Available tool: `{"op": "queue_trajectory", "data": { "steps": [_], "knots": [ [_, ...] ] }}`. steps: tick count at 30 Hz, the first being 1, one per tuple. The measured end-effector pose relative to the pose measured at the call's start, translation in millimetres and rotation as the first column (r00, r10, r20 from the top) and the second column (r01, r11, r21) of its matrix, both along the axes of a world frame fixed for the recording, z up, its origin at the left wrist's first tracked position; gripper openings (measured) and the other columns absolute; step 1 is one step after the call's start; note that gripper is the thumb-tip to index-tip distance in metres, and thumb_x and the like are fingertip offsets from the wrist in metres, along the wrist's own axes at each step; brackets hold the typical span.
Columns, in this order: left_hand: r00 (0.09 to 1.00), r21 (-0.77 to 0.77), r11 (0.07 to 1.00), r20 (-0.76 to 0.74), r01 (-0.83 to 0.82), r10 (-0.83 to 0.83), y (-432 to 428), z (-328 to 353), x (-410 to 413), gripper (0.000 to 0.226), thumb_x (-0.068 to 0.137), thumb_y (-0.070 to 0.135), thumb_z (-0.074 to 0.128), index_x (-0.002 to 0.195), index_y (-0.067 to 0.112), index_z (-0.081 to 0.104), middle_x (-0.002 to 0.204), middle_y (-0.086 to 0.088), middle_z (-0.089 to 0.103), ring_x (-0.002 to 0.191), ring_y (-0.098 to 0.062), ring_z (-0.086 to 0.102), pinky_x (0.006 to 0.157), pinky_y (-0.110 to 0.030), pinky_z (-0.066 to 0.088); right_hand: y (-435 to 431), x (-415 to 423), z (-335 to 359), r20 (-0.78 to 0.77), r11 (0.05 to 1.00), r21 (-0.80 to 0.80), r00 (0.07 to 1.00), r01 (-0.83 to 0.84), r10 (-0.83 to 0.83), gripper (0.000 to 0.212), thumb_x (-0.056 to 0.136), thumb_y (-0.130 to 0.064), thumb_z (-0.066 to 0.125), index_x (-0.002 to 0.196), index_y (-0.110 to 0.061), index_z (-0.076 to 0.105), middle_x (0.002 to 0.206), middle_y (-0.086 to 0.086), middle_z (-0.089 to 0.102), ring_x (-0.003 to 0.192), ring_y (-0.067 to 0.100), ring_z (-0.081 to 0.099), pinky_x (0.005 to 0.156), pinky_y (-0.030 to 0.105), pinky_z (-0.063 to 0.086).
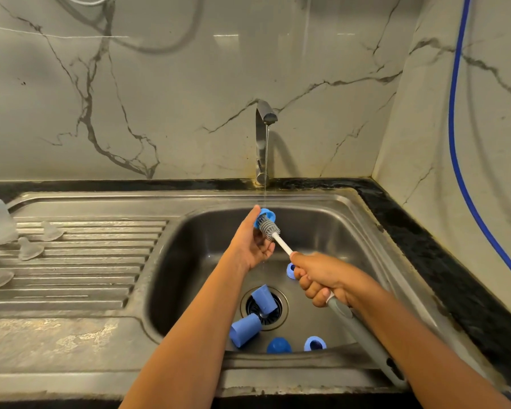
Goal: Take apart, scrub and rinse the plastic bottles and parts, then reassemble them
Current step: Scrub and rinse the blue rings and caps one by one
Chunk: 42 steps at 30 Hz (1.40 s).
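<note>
Both forearms are bare up to the frame's edge, as are the left hand and right hand.

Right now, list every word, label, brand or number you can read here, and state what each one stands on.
No text can be read anywhere in this view.
On the blue screw ring in the left hand: no marking shows.
On the bottle brush in the right hand: no legible print.
On the tap, the blue caps in the sink and the clear teats on the drainboard: nothing.
</note>
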State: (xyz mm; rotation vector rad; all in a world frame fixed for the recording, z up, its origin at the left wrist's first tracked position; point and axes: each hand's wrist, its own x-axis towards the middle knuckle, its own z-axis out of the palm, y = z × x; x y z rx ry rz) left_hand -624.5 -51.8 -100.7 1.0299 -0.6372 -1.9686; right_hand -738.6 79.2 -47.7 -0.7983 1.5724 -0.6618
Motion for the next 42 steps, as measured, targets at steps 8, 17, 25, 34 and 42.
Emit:
{"op": "queue_trajectory", "data": {
  "steps": [8,17,25,34,42],
  "knots": [
    [1.0,-0.023,1.0,-0.004,0.019,-0.019,-4.2,-0.7,-6.3,0.064,0.08,0.057,0.066,0.118,0.006,0.063,0.089,-0.003,0.065,0.075,-0.011,0.062,0.076,-0.03,0.053,0.6,0.7,-7.6,-0.327,0.956,-0.292,0.939,0.005,-0.105,0.035,0.098,-0.031,0.036,0.07,-0.013,0.046,0.052,0.0,0.041,0.039,0.012,0.028,0.037,0.019,0.025],
    [0.997,-0.106,0.994,0.071,-0.026,0.033,-3.1,-2.1,-3.8,0.06,0.077,0.055,0.071,0.113,0.008,0.066,0.097,-0.008,0.068,0.087,-0.016,0.062,0.085,-0.03,0.051,4.6,-1.1,-3.4,-0.254,0.995,-0.082,0.967,-0.055,0.033,0.037,0.101,-0.037,0.034,0.075,-0.013,0.044,0.042,-0.005,0.037,0.035,0.007,0.024,0.033,0.016,0.022],
    [0.974,-0.112,0.989,0.192,-0.098,0.119,-10.4,-6.4,-9.8,0.058,0.078,0.059,0.068,0.106,0.009,0.069,0.085,-0.003,0.068,0.077,-0.012,0.06,0.086,-0.033,0.054,2.2,-1.3,-9.2,-0.59,0.944,-0.297,0.805,-0.141,-0.065,0.038,0.1,-0.034,0.032,0.075,-0.012,0.049,0.059,0.004,0.046,0.044,0.017,0.036,0.045,0.026,0.035],
    [0.991,-0.071,0.997,0.126,-0.03,0.039,-5.0,-2.4,-5.6,0.06,0.075,0.059,0.071,0.107,0.009,0.067,0.093,-0.008,0.068,0.084,-0.016,0.062,0.082,-0.03,0.051,4.0,-1.6,-13.7,-0.52,0.977,-0.13,0.85,-0.171,0.08,0.038,0.098,-0.036,0.031,0.093,-0.008,0.057,0.051,0.0,0.042,0.04,0.015,0.032,0.04,0.021,0.031],
    [0.988,-0.072,0.997,0.144,-0.038,0.048,-8.8,-1.3,-7.6,0.057,0.079,0.059,0.067,0.105,0.008,0.068,0.089,-0.004,0.065,0.08,-0.013,0.058,0.08,-0.03,0.051,3.0,4.0,-5.8,-0.761,0.934,-0.271,0.646,-0.233,-0.06,0.044,0.104,-0.032,0.029,0.067,-0.012,0.043,0.062,0.001,0.045,0.047,0.014,0.038,0.042,0.025,0.029]
  ]
}}
